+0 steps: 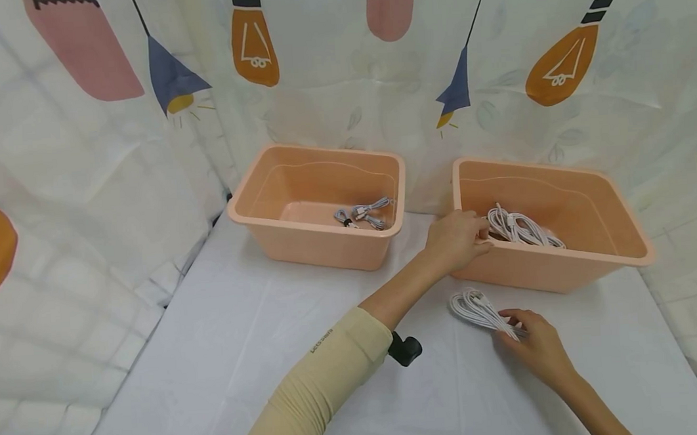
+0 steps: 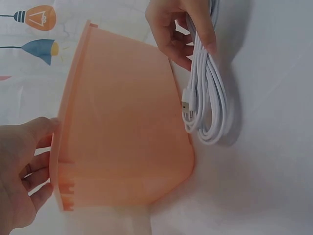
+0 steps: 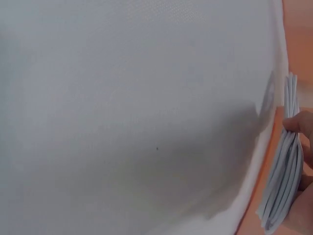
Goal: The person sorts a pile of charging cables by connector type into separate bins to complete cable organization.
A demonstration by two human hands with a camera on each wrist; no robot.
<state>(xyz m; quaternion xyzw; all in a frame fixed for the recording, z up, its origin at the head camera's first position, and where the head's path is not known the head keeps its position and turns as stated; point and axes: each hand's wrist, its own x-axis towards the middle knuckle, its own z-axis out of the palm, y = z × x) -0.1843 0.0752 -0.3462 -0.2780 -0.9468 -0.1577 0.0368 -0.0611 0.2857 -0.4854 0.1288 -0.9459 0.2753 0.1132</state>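
At the front left corner of the right-hand peach plastic bin (image 1: 523, 271), my left hand (image 1: 457, 238) grips the rim. The left wrist view shows the thumb and fingers of that hand bent about the rim (image 2: 56, 142). In front of this bin, my right hand (image 1: 535, 349) pinches a coiled white USB cable (image 1: 474, 308) by one end, just above the table. Its loops and a metal plug (image 2: 186, 105) hang free in the left wrist view. Inside the same bin lies a pile of coiled white cables (image 1: 520, 227).
A second peach bin (image 1: 320, 245) stands to the left, holding several small bundled grey cables (image 1: 371, 206). A black rounded object (image 1: 405, 349) shows beside the left forearm. Behind the white-covered table (image 1: 261, 353) hangs a patterned curtain (image 1: 330, 93).
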